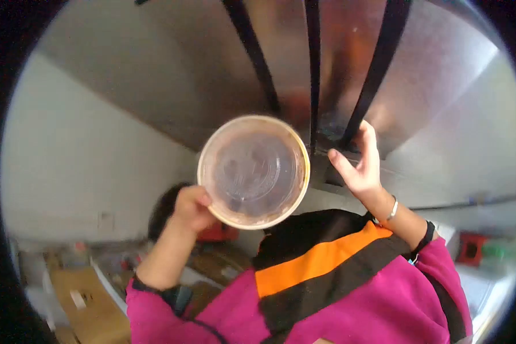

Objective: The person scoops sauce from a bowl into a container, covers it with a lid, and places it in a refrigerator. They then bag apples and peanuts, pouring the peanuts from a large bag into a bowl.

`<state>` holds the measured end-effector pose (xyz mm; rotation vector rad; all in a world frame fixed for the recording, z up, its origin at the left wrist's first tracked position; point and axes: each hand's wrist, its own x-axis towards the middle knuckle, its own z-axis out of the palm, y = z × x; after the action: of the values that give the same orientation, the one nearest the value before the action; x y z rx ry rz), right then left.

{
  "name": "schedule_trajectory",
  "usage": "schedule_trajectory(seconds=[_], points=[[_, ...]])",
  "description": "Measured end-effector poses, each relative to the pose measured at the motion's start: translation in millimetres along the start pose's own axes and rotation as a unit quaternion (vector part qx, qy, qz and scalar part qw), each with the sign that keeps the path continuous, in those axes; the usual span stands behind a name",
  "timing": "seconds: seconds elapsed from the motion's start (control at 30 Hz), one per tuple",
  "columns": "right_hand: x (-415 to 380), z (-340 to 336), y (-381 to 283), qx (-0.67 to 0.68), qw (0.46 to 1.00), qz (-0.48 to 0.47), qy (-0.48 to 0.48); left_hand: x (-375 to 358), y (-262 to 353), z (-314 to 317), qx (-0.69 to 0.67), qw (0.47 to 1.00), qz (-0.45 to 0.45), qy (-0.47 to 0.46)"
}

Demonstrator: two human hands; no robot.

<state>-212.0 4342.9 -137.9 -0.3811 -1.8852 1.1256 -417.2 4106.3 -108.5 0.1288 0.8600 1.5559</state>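
A round tub (253,172) with a pale rim and a see-through face is in my left hand (194,207), tilted up in front of me. My thumb presses over its lower left rim, while my other fingers are mostly hidden behind it. Through the cloudy plastic, moulded rings and a dull brownish tone show. To the right, my right hand (362,166) is raised with thumb and fingers apart, its fingertips close to the lower end of a black strip (375,74) on a shiny metal cabinet (344,34). Nothing shows in that hand's grasp.
Two more black strips run down the metal front. Cardboard boxes (89,304) lie at the lower left, beneath a pale wall (92,166). A red item (471,249) stands at the lower right beside something green (497,250).
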Motion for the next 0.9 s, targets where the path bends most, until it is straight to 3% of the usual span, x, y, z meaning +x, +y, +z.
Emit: schedule_trajectory(seconds=[0.07,0.17,0.27,0.3,0.33,0.53,0.6,0.67,0.7,0.77,0.83,0.9], points=[[-1,10,-14,-0.026,0.998,0.006,0.062,11,25,-13,0.041,0.997,-0.046,-0.042],[-3,25,-17,0.037,0.987,0.053,0.145,25,56,-26,0.065,0.985,-0.120,-0.107],[-5,31,-26,-0.056,0.979,0.086,0.174,32,82,-22,0.082,0.971,-0.190,-0.116],[-10,42,-39,-0.138,0.961,0.029,0.237,34,93,-23,0.101,0.969,-0.194,-0.113],[-25,45,-53,-0.236,0.938,0.023,0.254,35,99,-27,0.111,0.968,-0.197,-0.108],[-160,56,-94,-0.177,0.922,0.108,0.327,51,108,-16,0.166,0.919,-0.290,-0.209],[-193,56,-102,-0.223,0.894,0.149,0.358,70,96,3,0.210,0.898,-0.323,-0.215],[-209,78,-139,-0.176,0.817,0.279,0.473,75,92,5,0.254,0.870,-0.345,-0.244],[-208,80,-144,-0.232,0.799,0.170,0.528,94,78,-5,0.254,0.873,-0.349,-0.229],[-192,83,-168,-0.253,0.760,0.150,0.580,108,58,8,0.267,0.868,-0.357,-0.218],[-198,68,-160,-0.294,0.722,0.150,0.608,131,25,53,0.125,0.848,-0.400,-0.326],[-195,72,-183,-0.406,0.716,0.166,0.543,121,29,83,0.132,0.865,-0.381,-0.297]])
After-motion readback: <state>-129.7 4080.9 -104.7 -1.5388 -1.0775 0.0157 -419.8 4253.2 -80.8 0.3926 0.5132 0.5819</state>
